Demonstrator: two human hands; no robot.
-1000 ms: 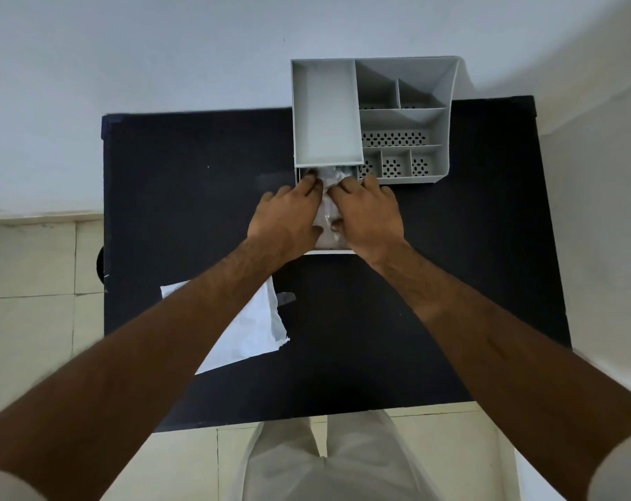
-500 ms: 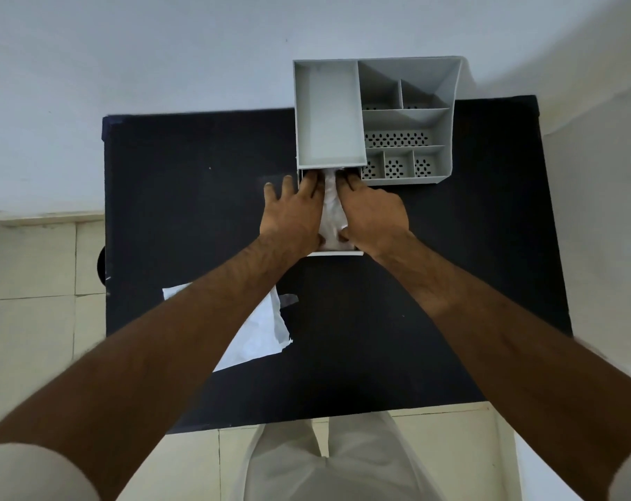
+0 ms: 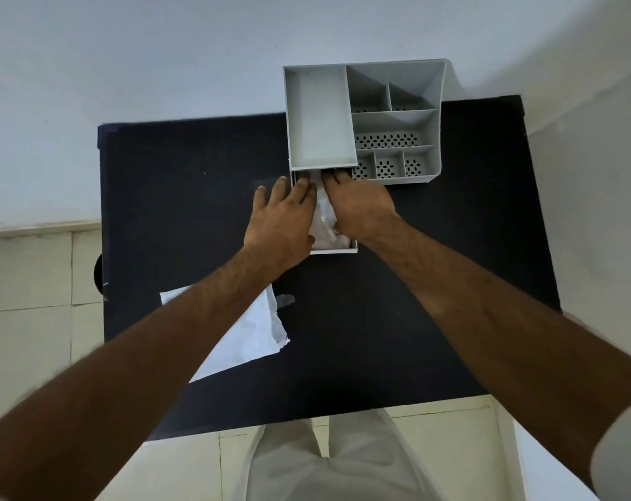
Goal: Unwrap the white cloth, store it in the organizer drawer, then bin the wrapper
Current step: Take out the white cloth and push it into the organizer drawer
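A grey organizer stands at the far edge of the black table, and its drawer is pulled out toward me. The white cloth lies in the drawer, mostly covered by both hands. My left hand presses on the cloth's left side, with its outer fingers spread over the drawer's left wall. My right hand presses the cloth's right side, fingertips tucked under the organizer's front. The white wrapper lies flat on the table near me, partly under my left forearm.
The organizer's top has one long tray and several small perforated compartments. A pale wall rises behind the table, and tiled floor shows on the left. A dark round object peeks out at the table's left edge.
Both hands have slid forward, pushing the cloth deeper toward the organizer. My left hand's fingers have spread, and the cloth sits flatter in the drawer.
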